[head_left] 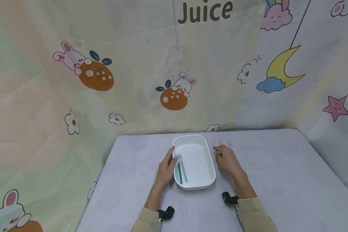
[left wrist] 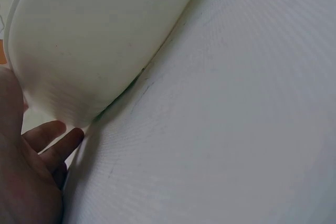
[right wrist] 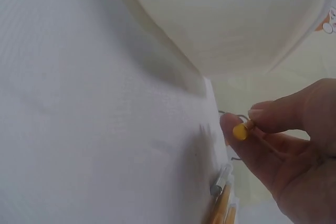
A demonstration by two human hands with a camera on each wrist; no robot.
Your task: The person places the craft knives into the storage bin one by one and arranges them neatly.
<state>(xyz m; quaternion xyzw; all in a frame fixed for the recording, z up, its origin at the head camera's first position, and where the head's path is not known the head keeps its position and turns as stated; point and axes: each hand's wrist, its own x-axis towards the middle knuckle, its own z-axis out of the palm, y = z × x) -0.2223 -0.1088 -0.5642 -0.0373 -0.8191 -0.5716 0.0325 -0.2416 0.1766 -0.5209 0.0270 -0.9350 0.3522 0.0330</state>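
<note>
A white rectangular tray (head_left: 197,172) with rounded corners sits near the far middle of the table. My left hand (head_left: 166,169) holds its left side, thumb at the rim and fingers along the outer wall (left wrist: 79,77). Inside the tray, at the left, lie a slim green stick (head_left: 180,174) and a slim greyish stick (head_left: 184,170) with pale, clear-looking ends. Just right of the tray, my right hand (head_left: 227,160) pinches a thin stick with a rounded yellow end (right wrist: 240,131) between thumb and forefinger. Most of that stick is hidden by the fingers.
Beyond my right hand, several slim items lie on the table, including a brown stick (right wrist: 222,203) and one with a clear, silvery end (right wrist: 218,183). The pale table (head_left: 278,167) meets a printed cloth backdrop (head_left: 139,80) behind and on both sides.
</note>
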